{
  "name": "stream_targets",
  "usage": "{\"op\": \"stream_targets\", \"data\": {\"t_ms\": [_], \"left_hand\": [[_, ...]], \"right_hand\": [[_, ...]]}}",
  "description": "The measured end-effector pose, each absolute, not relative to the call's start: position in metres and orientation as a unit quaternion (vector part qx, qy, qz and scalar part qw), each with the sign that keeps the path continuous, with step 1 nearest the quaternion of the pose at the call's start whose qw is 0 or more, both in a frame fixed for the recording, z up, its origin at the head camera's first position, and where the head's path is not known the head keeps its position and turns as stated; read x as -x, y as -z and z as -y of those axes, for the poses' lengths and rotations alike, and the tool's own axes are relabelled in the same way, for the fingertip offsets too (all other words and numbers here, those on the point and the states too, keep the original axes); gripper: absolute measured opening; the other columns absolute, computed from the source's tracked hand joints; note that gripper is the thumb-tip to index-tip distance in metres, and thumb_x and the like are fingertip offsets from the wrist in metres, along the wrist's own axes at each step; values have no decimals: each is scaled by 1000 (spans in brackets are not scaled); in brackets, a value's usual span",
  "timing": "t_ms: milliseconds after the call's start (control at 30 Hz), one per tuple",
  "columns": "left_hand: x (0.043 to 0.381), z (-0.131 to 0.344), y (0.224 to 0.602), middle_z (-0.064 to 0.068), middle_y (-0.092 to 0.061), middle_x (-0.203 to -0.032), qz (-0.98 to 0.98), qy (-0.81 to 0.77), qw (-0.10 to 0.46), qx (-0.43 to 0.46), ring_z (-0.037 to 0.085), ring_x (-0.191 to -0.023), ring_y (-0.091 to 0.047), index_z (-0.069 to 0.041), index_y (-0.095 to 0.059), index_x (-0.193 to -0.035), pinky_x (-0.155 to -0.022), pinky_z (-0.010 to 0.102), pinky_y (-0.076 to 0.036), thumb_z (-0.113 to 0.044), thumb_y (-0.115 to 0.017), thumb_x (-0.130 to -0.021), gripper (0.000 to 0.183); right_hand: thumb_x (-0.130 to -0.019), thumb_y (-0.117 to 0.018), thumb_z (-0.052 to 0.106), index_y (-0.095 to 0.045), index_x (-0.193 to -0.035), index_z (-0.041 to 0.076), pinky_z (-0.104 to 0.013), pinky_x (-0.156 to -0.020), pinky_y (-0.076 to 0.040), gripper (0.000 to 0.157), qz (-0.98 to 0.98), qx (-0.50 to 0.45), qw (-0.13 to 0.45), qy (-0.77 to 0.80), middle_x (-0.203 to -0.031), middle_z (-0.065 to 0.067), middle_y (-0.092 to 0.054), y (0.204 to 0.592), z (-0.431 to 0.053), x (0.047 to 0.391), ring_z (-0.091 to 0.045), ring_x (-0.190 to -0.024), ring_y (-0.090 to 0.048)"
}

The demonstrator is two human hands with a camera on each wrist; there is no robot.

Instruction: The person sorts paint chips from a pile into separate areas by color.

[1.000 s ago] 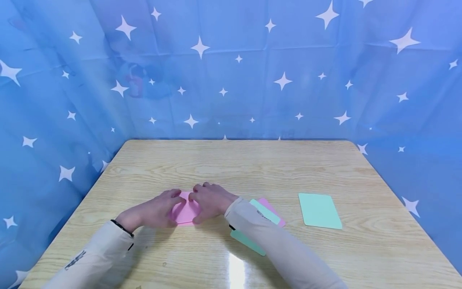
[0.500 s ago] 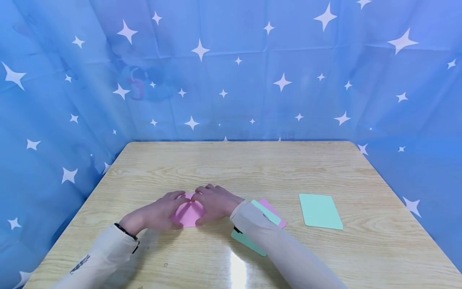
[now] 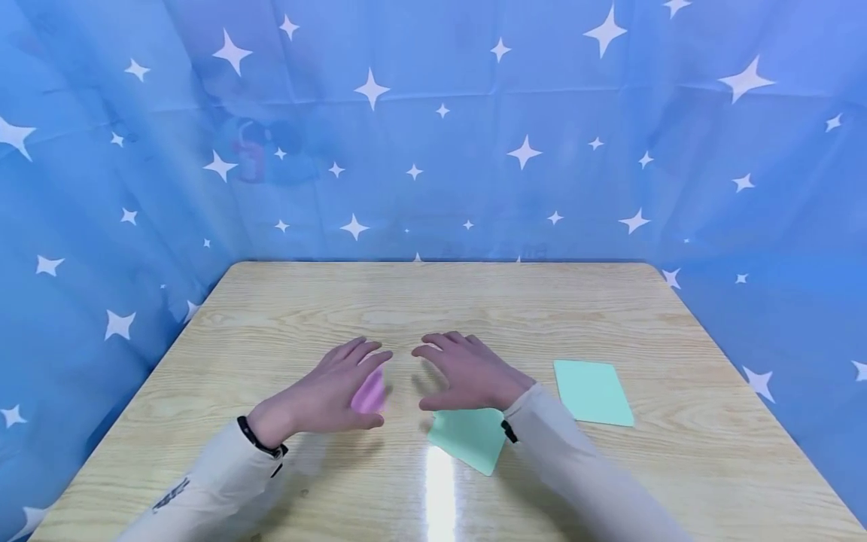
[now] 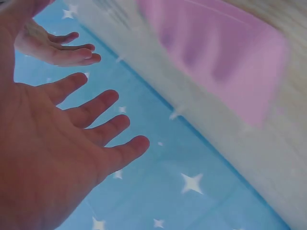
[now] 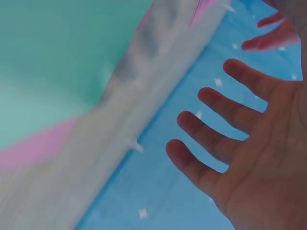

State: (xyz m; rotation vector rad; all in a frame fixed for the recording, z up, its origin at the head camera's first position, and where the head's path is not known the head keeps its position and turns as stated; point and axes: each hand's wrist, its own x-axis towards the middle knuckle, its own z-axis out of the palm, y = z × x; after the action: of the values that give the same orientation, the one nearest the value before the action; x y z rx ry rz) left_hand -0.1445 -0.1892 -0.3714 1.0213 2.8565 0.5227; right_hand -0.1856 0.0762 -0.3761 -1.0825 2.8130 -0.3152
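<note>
Head view: two hands hung above the wood-grain tabletop (image 3: 433, 309), well apart from each other, with cards lying flat around them.
Left hand (image 3: 323, 393): released and holding nothing, fingers spread, hiding part of the card below it from above.
Right hand (image 3: 470, 376): likewise released, fingers stretched out over the far edge of the near green card (image 3: 469, 439).
Pink card (image 3: 369, 394): lay on the tabletop below the left hand, finger shadows falling across it in the left wrist view; I couldn't tell whether it was one card or several stacked.
Pink sliver (image 5: 43, 143): showed from under the near green card in the right wrist view.
Far green card (image 3: 594, 393): lay by itself, off to the right of both hands.
Just changed: half a second earlier both hands had been at the pink card, one on each side; by now they had parted, the right one shifting toward the near green card.
What that meant: to my eye, the handling of the pink card had paused or finished, since neither hand gripped it.
</note>
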Motion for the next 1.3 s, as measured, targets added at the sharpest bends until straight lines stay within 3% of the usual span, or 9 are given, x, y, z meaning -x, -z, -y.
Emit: {"op": "stream_targets", "data": {"t_ms": [467,700,900,1100,1300], "left_hand": [[149,126,373,14,-31,-165,-913,-164,55,-370,40,-154,-23,-9,-34,-159,-123,58,-22,-42,-90,-75,106],[146,104,389,14,-33,-163,-916,-108,90,-375,38,-153,-27,-11,-36,-157,-119,59,-29,-46,-95,-67,113],[143,93,399,15,-36,-162,-910,-114,110,-383,33,-152,-31,-11,-36,-157,-119,57,-32,-46,-93,-70,109],[141,87,402,6,-48,-151,-903,-132,122,-391,25,-142,-43,-12,-40,-154,-114,47,-40,-38,-91,-73,99],[140,81,400,0,-54,-138,-905,-135,120,-386,16,-124,-51,-14,-43,-152,-99,30,-49,-35,-93,-71,98]], "right_hand": [[-85,-74,61,-52,-148,18,-59,-105,-44,79,-935,338,-18,107,-154,-6,-49,373,-136,153,-31,-139,-47],[-81,-76,62,-54,-145,10,-57,-103,-45,86,-942,318,4,110,-147,-9,-53,396,-145,137,-33,-133,-51],[-72,-75,75,-55,-143,12,-57,-97,-48,97,-941,318,23,115,-146,-11,-55,414,-148,128,-33,-128,-54],[-67,-78,76,-54,-144,15,-52,-97,-47,101,-937,334,22,101,-140,-4,-57,417,-149,122,-28,-125,-54],[-72,-81,59,-55,-141,14,-48,-90,-50,86,-935,342,29,89,-138,0,-57,412,-148,120,-22,-116,-54]]}}
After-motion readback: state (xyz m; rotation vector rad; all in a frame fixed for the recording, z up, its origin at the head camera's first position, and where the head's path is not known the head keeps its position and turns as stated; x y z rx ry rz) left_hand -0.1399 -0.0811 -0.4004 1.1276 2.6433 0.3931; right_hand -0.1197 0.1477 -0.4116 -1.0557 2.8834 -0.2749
